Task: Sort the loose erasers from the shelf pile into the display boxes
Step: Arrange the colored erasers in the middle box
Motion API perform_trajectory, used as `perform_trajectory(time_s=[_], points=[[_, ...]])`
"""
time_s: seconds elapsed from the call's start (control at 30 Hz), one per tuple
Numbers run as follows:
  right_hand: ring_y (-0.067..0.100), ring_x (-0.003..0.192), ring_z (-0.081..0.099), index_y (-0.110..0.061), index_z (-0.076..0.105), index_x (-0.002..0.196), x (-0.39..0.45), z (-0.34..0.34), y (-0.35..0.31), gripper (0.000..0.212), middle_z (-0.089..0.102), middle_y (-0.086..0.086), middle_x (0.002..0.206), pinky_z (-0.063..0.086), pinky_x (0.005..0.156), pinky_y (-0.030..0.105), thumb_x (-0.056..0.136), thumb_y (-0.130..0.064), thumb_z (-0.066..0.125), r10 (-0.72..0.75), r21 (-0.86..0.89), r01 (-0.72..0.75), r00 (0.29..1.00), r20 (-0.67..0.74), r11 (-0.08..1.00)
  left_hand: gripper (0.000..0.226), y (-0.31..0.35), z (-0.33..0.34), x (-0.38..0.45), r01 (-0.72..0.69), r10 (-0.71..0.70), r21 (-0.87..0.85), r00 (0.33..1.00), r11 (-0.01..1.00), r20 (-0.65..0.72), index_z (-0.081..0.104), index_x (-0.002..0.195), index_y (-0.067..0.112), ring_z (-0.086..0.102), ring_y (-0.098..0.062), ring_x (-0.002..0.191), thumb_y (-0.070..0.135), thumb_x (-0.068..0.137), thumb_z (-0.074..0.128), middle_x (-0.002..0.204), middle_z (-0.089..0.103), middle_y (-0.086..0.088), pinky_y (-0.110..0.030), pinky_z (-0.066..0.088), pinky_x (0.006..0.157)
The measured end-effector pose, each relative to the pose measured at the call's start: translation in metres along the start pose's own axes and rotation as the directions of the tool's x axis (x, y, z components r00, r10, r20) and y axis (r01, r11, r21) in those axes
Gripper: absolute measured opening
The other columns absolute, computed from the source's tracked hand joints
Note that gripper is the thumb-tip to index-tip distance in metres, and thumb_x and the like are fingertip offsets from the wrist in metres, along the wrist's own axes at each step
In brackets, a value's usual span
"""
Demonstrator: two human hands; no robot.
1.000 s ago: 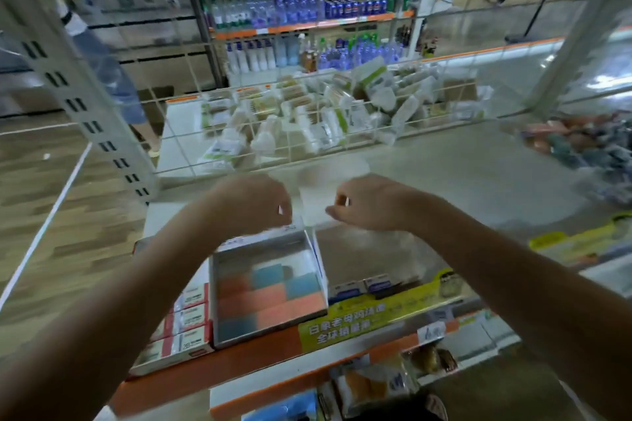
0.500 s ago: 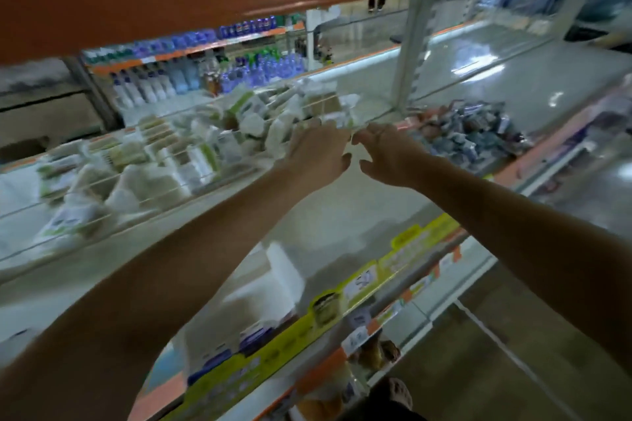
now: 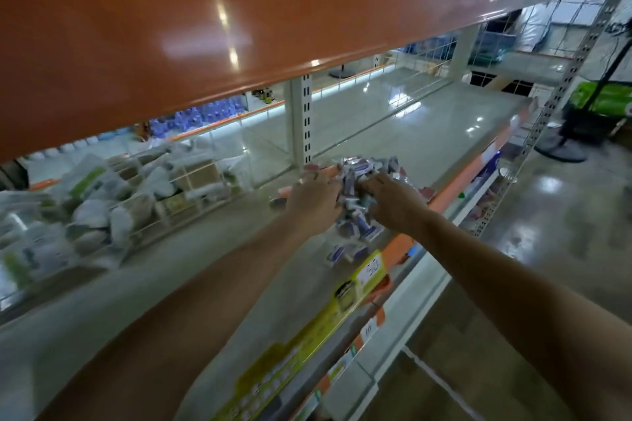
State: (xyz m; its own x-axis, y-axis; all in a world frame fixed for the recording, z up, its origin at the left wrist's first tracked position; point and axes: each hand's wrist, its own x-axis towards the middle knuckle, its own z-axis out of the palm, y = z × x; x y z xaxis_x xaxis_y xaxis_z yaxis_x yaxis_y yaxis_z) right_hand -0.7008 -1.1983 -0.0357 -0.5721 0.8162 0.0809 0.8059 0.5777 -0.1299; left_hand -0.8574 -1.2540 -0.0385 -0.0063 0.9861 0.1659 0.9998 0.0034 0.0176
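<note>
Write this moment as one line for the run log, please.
stage: gathering | left hand: on eraser pile | right hand: on pile | few erasers loose near shelf edge | boxes: not visible

Blurred, perhaps bagged goods (image 3: pixel 102 202) behind wire

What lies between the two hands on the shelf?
In the head view, the pile of wrapped erasers fills the gap between the left hand and the right hand; both hands touch it.
</note>
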Motion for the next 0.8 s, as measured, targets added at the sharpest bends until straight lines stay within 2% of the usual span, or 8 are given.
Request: perform_trajectory(time_s=[0.13, 0.27, 0.4, 0.53, 0.63, 0.7, 0.8], points=[[0.028, 0.116, 0.047, -0.008, 0.047, 0.127, 0.022, 0.004, 0.034, 0.041, 0.047, 0.012, 0.130, 0.040, 0.095, 0.038, 0.088, -0.020, 0.054, 0.007, 0.057, -0.005, 0.999, -0.046, 0.998, 0.052, 0.008, 0.012, 0.039, 0.048, -0.047, -0.068, 0.999, 0.997, 0.016, 0.039, 0.138, 0.013, 0.041, -0.033, 0.123, 0.029, 0.090, 0.051, 0.133, 0.046, -0.014, -0.046, 0.041, 0.094], [0.028, 0.110, 0.050, -0.007, 0.055, 0.114, 0.040, 0.014, 0.042, 0.033, 0.055, 0.013, 0.117, 0.043, 0.092, 0.038, 0.094, -0.032, 0.050, 0.019, 0.121, -0.008, 0.996, -0.088, 0.993, 0.038, 0.008, 0.023, 0.070, 0.115, -0.122, -0.204, 0.992, 0.972, -0.024, 0.050, 0.126, 0.014, 0.048, -0.027, 0.113, 0.026, 0.090, 0.052, 0.122, 0.054, -0.010, -0.038, 0.041, 0.088], [0.027, 0.103, 0.055, -0.009, 0.056, 0.114, 0.048, 0.023, 0.044, 0.034, 0.057, 0.010, 0.116, 0.047, 0.088, 0.042, 0.096, -0.036, 0.046, 0.009, 0.135, 0.002, 0.997, -0.076, 0.991, 0.032, 0.005, 0.027, 0.095, 0.123, -0.143, -0.254, 0.988, 0.959, -0.065, 0.057, 0.121, 0.013, 0.053, -0.025, 0.105, 0.027, 0.092, 0.051, 0.113, 0.061, -0.010, -0.038, 0.043, 0.086], [0.024, 0.103, 0.055, -0.011, 0.055, 0.118, 0.049, 0.030, 0.048, 0.038, 0.056, 0.006, 0.119, 0.049, 0.087, 0.040, 0.097, -0.041, 0.042, 0.031, 0.170, -0.014, 0.994, -0.100, 0.985, 0.032, 0.005, 0.031, 0.115, 0.106, -0.115, -0.214, 0.993, 0.971, -0.028, 0.062, 0.117, 0.012, 0.058, -0.025, 0.100, 0.029, 0.090, 0.056, 0.109, 0.065, -0.010, -0.036, 0.047, 0.085], [0.020, 0.099, 0.055, -0.013, 0.056, 0.116, 0.051, 0.034, 0.051, 0.033, 0.057, 0.003, 0.116, 0.050, 0.085, 0.036, 0.096, -0.037, 0.046, 0.042, 0.214, -0.014, 0.991, -0.127, 0.977, 0.030, 0.006, 0.036, 0.121, 0.081, -0.084, -0.166, 0.996, 0.983, -0.012, 0.064, 0.113, 0.016, 0.057, -0.025, 0.101, 0.028, 0.086, 0.063, 0.110, 0.063, -0.010, -0.039, 0.048, 0.087], [0.018, 0.093, 0.056, -0.013, 0.059, 0.111, 0.052, 0.035, 0.053, 0.029, 0.059, 0.003, 0.109, 0.050, 0.081, 0.034, 0.094, -0.034, 0.049, 0.065, 0.294, -0.023, 0.989, -0.135, 0.955, 0.027, 0.006, 0.041, 0.122, 0.082, -0.093, -0.156, 0.994, 0.984, -0.062, 0.064, 0.109, 0.019, 0.056, -0.023, 0.101, 0.026, 0.083, 0.067, 0.108, 0.063, -0.007, -0.036, 0.048, 0.084], [0.014, 0.080, 0.056, -0.012, 0.062, 0.102, 0.052, 0.035, 0.057, 0.024, 0.061, 0.002, 0.097, 0.049, 0.070, 0.027, 0.092, -0.032, 0.053, 0.110, 0.489, -0.026, 0.983, -0.144, 0.872, 0.022, 0.008, 0.048, 0.121, 0.077, -0.102, -0.157, 0.982, 0.985, -0.156, 0.065, 0.105, 0.021, 0.053, -0.020, 0.100, 0.021, 0.082, 0.067, 0.105, 0.063, -0.002, -0.030, 0.040, 0.079]])
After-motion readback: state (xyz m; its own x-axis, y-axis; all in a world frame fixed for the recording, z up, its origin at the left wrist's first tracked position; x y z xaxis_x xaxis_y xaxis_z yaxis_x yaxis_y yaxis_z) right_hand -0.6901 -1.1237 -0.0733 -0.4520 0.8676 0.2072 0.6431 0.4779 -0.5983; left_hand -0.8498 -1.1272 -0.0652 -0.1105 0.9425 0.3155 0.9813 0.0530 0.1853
